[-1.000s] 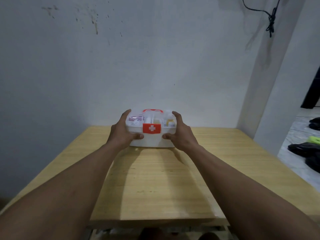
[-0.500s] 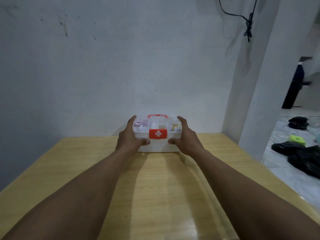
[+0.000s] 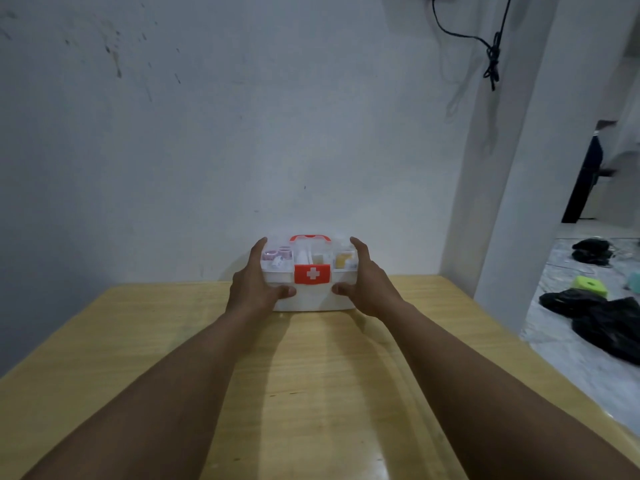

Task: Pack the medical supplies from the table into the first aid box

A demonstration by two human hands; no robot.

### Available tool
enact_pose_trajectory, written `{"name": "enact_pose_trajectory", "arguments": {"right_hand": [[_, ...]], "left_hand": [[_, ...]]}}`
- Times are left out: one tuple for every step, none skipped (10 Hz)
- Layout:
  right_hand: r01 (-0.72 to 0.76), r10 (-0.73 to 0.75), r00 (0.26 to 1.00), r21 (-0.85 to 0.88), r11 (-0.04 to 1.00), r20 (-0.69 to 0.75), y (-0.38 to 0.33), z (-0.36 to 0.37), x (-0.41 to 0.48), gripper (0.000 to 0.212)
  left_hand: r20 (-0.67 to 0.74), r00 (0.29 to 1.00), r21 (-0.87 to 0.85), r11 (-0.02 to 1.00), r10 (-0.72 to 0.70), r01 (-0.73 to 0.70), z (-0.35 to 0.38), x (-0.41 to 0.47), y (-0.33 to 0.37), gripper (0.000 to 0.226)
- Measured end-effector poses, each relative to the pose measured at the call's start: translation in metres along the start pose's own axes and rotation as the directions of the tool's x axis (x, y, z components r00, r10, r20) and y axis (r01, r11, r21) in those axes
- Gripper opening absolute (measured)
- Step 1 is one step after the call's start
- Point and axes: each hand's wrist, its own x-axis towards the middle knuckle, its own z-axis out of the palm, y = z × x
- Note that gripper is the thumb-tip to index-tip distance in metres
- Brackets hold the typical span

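Barely shifted, both hands' grip clasps the first aid box (image 3: 311,275) on the desk (image 3: 173,341); uneven squeezing could pop its lid.

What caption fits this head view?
Both hands, left hand and right hand, grip the packed first aid box on the wooden table.

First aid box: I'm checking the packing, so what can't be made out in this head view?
- Items inside the first aid box: small and blurred behind the clear lid.
- Box sides: covered by the left hand and right hand.
- Box back: faces away.
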Motion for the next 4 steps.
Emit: {"name": "enact_pose_trajectory", "arguments": {"right_hand": [[0.001,-0.001,1.000,-0.059,0.998,0.004,-0.001,0.000,0.000,0.120],[-0.057,0.057,0.998,-0.056,0.997,0.000,-0.008,-0.003,-0.008,0.127],[-0.052,0.054,0.998,0.045,0.998,-0.037,-0.016,-0.013,-0.028,0.113],[0.032,-0.013,0.993,0.160,0.987,-0.118,-0.033,-0.037,-0.059,0.084]], "left_hand": [[0.006,1.000,0.020,1.000,-0.010,0.010,-0.001,-0.002,0.004,0.115],[0.022,0.994,0.016,0.994,-0.111,0.111,-0.005,-0.005,0.011,0.128],[-0.021,0.988,-0.007,0.988,-0.153,0.153,-0.013,-0.020,0.025,0.126],[-0.104,0.994,-0.046,0.998,-0.043,0.039,-0.021,-0.057,0.045,0.091]]}}
